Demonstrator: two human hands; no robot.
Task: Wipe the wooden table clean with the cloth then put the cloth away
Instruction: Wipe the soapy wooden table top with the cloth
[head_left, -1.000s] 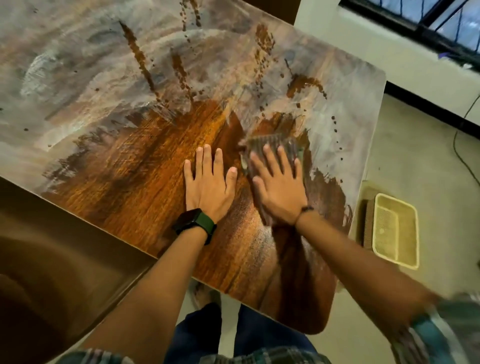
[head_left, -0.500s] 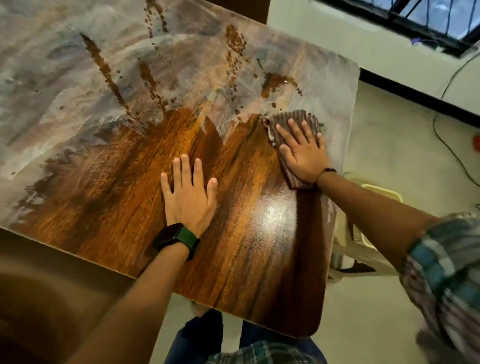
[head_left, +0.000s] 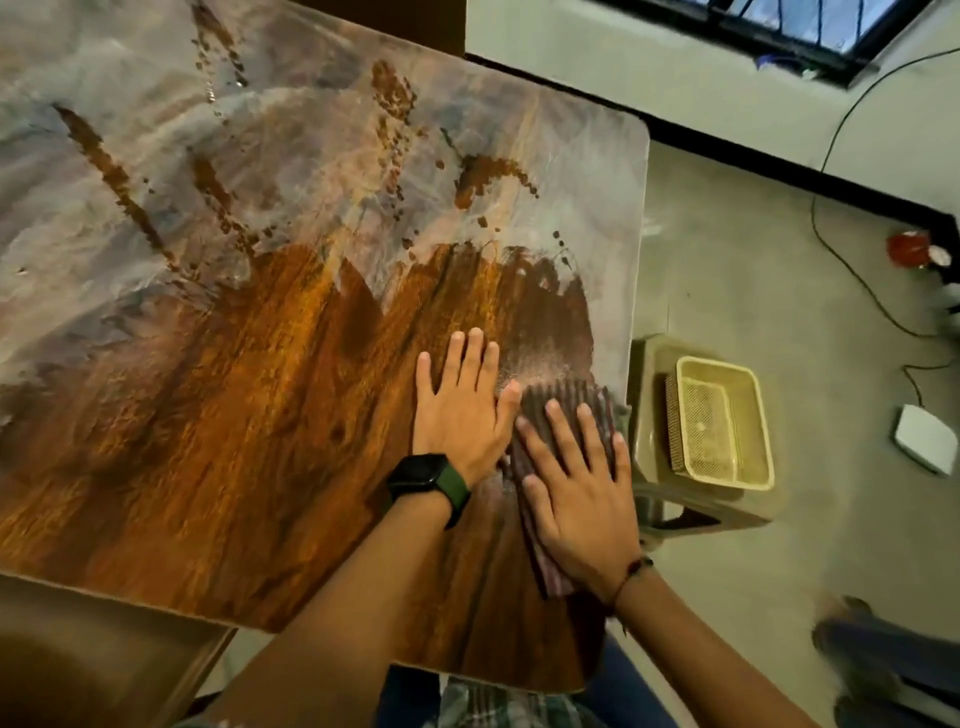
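The wooden table (head_left: 218, 426) shows dark wiped wood near me and a grey dusty film with brown streaks across its far half. A dark striped cloth (head_left: 563, 402) lies flat near the table's right edge. My right hand (head_left: 576, 488) presses down on the cloth with fingers spread, covering most of it. My left hand (head_left: 462, 405) lies flat on bare wood just left of the cloth, thumb touching its edge, holding nothing; a black watch on a green strap is on that wrist.
Right of the table stands a beige plastic stool (head_left: 691, 499) carrying a yellow mesh basket (head_left: 722, 421). A cable (head_left: 841, 260), a white box (head_left: 924, 436) and a red object (head_left: 909, 249) lie on the floor. A second surface (head_left: 93, 649) adjoins the near left.
My right hand has pulled the cloth back toward me along the right edge, leaving a fresh wiped strip. My left hand stays flat and now sits beside the cloth.
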